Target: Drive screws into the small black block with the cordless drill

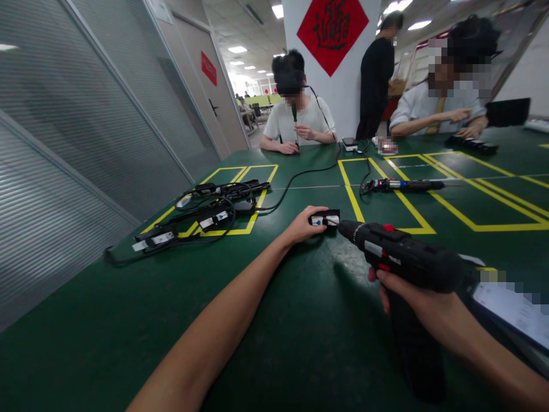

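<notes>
In the head view my left hand (303, 225) grips a small black box-shaped part (333, 216) on the green table, its fingers around the left end. The part's near side carries a white label with a blue mark. My right hand (407, 292) is wrapped around the handle of a black cordless drill (412, 254) with red accents. The drill points left, and its bit reaches the near side of the part; whether the tip touches is too small to tell. The palm side of my right hand is hidden by the handle.
Several black power strips with cables (214, 214) lie at left within yellow tape. An electric screwdriver (403, 185) rests at right. A clipboard with paper (514, 303) is near the right edge. Two people (319, 111) (433, 114) sit working across the green table (257, 343); another stands behind.
</notes>
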Motion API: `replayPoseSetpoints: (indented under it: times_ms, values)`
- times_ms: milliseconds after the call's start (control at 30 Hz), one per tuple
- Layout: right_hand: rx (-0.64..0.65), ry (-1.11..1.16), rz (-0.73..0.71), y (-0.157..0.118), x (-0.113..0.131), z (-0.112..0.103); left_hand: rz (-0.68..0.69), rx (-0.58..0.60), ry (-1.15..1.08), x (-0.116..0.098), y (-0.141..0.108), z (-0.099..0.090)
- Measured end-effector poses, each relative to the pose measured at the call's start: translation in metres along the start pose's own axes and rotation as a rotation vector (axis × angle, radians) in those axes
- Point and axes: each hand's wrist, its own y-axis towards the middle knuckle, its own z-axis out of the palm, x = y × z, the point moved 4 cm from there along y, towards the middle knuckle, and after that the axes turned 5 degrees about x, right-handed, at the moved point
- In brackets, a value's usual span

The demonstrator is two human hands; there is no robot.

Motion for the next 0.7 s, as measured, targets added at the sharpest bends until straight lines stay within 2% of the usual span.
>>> replayPoseSetpoints:
  times_ms: [700]
  values:
    - [0.015,0.023,0.027,-0.0008,0.0002,-0.0005,-0.022,0.034,-0.030,-0.0007,-0.0012,-0.0032]
